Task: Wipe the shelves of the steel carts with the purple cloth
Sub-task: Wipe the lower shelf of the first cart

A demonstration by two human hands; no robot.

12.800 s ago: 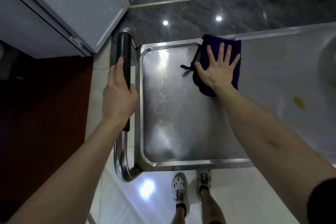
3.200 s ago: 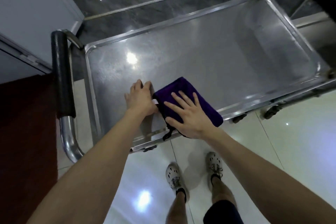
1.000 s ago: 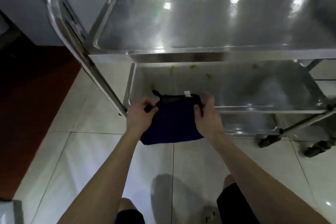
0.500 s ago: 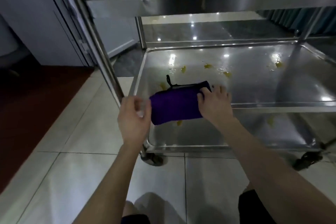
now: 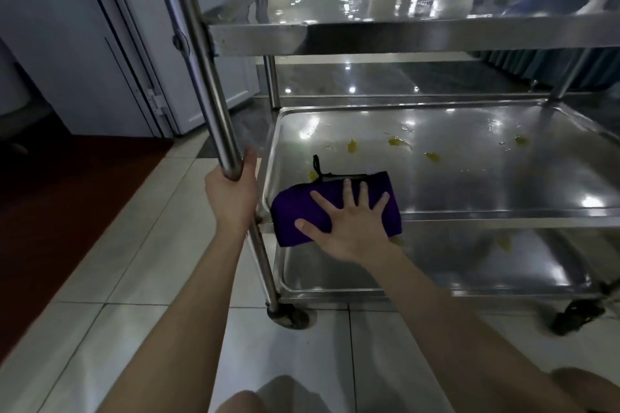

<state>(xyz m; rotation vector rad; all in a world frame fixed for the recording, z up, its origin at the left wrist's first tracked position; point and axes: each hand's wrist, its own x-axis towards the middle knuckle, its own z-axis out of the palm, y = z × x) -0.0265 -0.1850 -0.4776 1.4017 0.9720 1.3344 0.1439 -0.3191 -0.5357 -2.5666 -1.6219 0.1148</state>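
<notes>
Two hands: right hand (image 5: 349,228) presses flat, fingers spread, atop purple cloth (image 5: 288,214); left hand (image 5: 231,198) grips cart post (image 5: 208,77) beside it.

1. Middle shelf (image 5: 486,184) of the steel cart (image 5: 419,37): a folded purple cloth (image 5: 289,213) lies at the near left corner and overhangs the near rim. Yellow scraps (image 5: 397,141) are scattered across the far half, and one lies just beside the cloth's far left edge.
2. Top shelf (image 5: 402,5): wet-looking steel that glints with ceiling lights.
3. Bottom shelf (image 5: 436,266): a few more yellow bits (image 5: 503,241) lie toward its far side.
4. Tiled floor (image 5: 141,261): the cart's near left post (image 5: 214,104) comes down to a caster (image 5: 292,316) on the tiles. A second caster (image 5: 577,315) stands to the right, and dark red carpet (image 5: 67,211) borders the tiles on the left.
</notes>
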